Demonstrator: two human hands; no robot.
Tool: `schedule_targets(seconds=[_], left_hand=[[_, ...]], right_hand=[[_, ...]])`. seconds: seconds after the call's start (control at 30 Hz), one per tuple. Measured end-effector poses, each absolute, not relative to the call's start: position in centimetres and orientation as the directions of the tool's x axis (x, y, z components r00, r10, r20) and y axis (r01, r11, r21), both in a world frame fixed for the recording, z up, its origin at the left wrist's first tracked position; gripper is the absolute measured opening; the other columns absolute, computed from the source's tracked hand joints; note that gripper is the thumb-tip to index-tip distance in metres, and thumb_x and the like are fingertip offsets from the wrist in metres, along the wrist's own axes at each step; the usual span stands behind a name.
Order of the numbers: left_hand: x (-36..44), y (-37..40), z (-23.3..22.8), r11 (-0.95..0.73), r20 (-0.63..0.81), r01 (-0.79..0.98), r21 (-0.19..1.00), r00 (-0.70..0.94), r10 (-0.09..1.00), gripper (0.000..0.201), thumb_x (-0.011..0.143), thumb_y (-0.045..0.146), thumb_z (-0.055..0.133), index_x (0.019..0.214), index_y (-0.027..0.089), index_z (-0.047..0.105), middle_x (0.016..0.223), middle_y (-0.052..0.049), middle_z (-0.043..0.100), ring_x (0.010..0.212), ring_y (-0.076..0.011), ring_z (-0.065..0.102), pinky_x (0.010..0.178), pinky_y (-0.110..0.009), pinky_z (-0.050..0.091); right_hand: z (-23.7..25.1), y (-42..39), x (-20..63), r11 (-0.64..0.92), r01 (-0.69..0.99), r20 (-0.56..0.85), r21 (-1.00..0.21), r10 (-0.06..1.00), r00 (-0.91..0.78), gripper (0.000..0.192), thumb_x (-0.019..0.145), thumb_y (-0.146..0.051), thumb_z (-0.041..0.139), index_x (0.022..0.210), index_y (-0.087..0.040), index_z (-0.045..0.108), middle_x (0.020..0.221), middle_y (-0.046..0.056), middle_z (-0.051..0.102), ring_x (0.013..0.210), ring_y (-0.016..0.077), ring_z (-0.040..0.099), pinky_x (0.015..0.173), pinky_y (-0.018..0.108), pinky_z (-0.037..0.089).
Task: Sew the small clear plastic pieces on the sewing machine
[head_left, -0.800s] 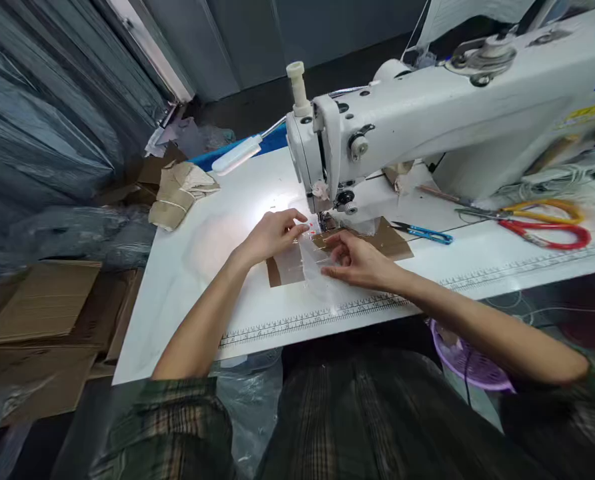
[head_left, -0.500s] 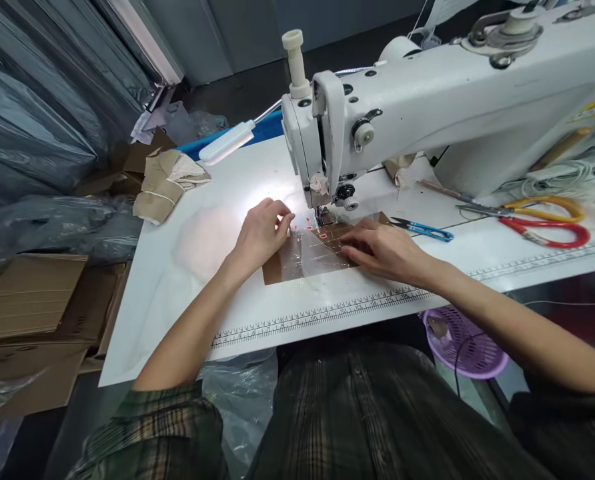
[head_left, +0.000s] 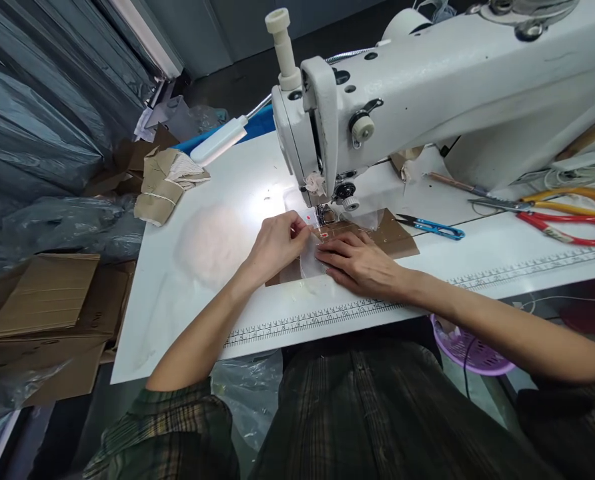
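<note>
A brown card piece (head_left: 395, 237) covered by a clear plastic sheet (head_left: 310, 263) lies on the white table (head_left: 217, 220) under the needle of a white sewing machine (head_left: 427, 93). My left hand (head_left: 277, 243) pinches the plastic's edge just left of the presser foot (head_left: 325, 215). Flat on the card and plastic sits my right hand (head_left: 362, 263), fingers pointing toward the needle. Small red marks show on the plastic beside my left fingertips.
Blue thread snips (head_left: 430, 228) and red and yellow scissors (head_left: 572, 217) lie to the right. A bundle of brown card pieces (head_left: 165, 180) sits at the table's far left. Cardboard (head_left: 42, 293) is stacked on the floor, and a purple basket (head_left: 470, 350) sits below the table.
My right hand slid left over the card toward the needle, and my left hand moved right to pinch the plastic by the presser foot. The view tilted closer to the machine.
</note>
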State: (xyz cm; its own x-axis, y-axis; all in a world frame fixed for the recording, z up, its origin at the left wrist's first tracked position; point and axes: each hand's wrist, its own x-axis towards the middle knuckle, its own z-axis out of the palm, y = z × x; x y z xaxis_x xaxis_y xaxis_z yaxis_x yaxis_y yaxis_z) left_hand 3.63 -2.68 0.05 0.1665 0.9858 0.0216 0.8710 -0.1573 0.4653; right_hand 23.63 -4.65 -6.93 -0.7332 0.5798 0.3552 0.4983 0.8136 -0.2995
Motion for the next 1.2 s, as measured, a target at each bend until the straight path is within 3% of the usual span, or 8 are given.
schedule_targets(seconds=[0.13, 0.27, 0.47, 0.6, 0.77, 0.97, 1.07, 1.2], left_hand=[[3.4, -3.1, 0.6, -0.055, -0.084, 0.932, 0.357, 0.091, 0.992, 0.036, 0.093, 0.048, 0.051, 0.073, 0.019, 0.056, 0.062, -0.002, 0.06, 0.056, -0.0155, 0.051, 0.055, -0.028, 0.034], [3.2, -3.8, 0.0, -0.125, -0.161, 0.937, 0.327, 0.185, 0.969, 0.026, 0.087, 0.038, 0.058, 0.07, 0.019, 0.058, 0.069, -0.002, 0.062, 0.06, -0.0156, 0.053, 0.057, -0.028, 0.035], [3.3, -3.9, -0.3, -0.161, 0.017, 0.863, 0.48, 0.174, 0.985, 0.017, 0.083, 0.033, 0.062, 0.073, 0.019, 0.063, 0.074, 0.0, 0.063, 0.064, -0.0132, 0.055, 0.062, -0.026, 0.04], [3.0, -3.6, -0.9, -0.067, -0.056, 0.763, 0.643, 0.134, 0.989, 0.018, 0.081, 0.032, 0.064, 0.071, 0.019, 0.058, 0.064, 0.002, 0.062, 0.058, -0.0119, 0.054, 0.056, -0.024, 0.039], [2.5, -2.9, -2.2, 0.047, -0.132, 0.513, 0.857, 0.129, 0.983, 0.021, 0.076, 0.029, 0.071, 0.081, 0.019, 0.053, 0.072, 0.0, 0.067, 0.066, -0.0132, 0.064, 0.062, -0.025, 0.048], [2.4, -2.7, -1.8, 0.105, -0.15, 0.596, 0.796, 0.027, 0.988, 0.034, 0.078, 0.046, 0.074, 0.088, 0.02, 0.054, 0.053, 0.007, 0.054, 0.043, -0.0085, 0.047, 0.046, -0.022, 0.036], [2.0, -3.0, -1.0, 0.121, -0.242, 0.599, 0.792, 0.126, 0.962, 0.038, 0.085, 0.054, 0.064, 0.098, 0.019, 0.056, 0.06, 0.003, 0.062, 0.047, -0.01, 0.052, 0.05, -0.023, 0.04], [1.0, -3.5, -1.0, 0.006, -0.229, 0.613, 0.79, 0.286, 0.93, 0.05, 0.082, 0.048, 0.07, 0.117, 0.018, 0.053, 0.07, 0.001, 0.065, 0.06, -0.0125, 0.059, 0.056, -0.023, 0.043]], right_hand=[[-7.1, -4.8, 23.7, 0.787, 0.514, 0.353, -0.341, 0.614, -0.705, 0.036, 0.099, -0.027, 0.044, 0.127, -0.014, 0.064, 0.132, 0.014, 0.062, 0.115, 0.0313, 0.053, 0.094, 0.05, 0.04], [-7.2, -5.0, 23.5, 0.779, 0.531, 0.332, -0.334, 0.625, -0.707, 0.039, 0.1, -0.028, 0.042, 0.131, -0.013, 0.061, 0.137, 0.014, 0.059, 0.118, 0.0329, 0.05, 0.09, 0.049, 0.039], [-7.3, -5.3, 23.3, 0.773, 0.572, 0.283, -0.276, 0.634, -0.72, 0.044, 0.101, -0.029, 0.04, 0.139, -0.013, 0.054, 0.146, 0.015, 0.051, 0.123, 0.0348, 0.046, 0.092, 0.05, 0.037], [-7.0, -5.4, 23.3, 0.771, 0.586, 0.233, -0.25, 0.635, -0.736, 0.045, 0.101, -0.032, 0.04, 0.141, -0.016, 0.053, 0.151, 0.013, 0.046, 0.125, 0.0357, 0.043, 0.093, 0.05, 0.036], [-6.9, -5.5, 23.4, 0.781, 0.573, 0.219, -0.247, 0.621, -0.752, 0.047, 0.101, -0.035, 0.038, 0.143, -0.018, 0.051, 0.153, 0.013, 0.043, 0.126, 0.0366, 0.041, 0.092, 0.05, 0.036], [-6.8, -5.5, 23.6, 0.783, 0.557, 0.243, -0.277, 0.618, -0.747, 0.046, 0.101, -0.035, 0.04, 0.139, -0.015, 0.054, 0.149, 0.013, 0.048, 0.124, 0.0359, 0.043, 0.092, 0.052, 0.037], [-6.8, -5.6, 23.5, 0.781, 0.555, 0.251, -0.288, 0.62, -0.743, 0.046, 0.101, -0.035, 0.04, 0.14, -0.014, 0.054, 0.15, 0.013, 0.047, 0.124, 0.036, 0.043, 0.093, 0.053, 0.038], [-6.9, -5.7, 23.5, 0.77, 0.548, 0.248, -0.326, 0.629, -0.737, 0.048, 0.1, -0.034, 0.042, 0.142, -0.013, 0.051, 0.15, 0.015, 0.046, 0.123, 0.0379, 0.045, 0.093, 0.058, 0.039]])
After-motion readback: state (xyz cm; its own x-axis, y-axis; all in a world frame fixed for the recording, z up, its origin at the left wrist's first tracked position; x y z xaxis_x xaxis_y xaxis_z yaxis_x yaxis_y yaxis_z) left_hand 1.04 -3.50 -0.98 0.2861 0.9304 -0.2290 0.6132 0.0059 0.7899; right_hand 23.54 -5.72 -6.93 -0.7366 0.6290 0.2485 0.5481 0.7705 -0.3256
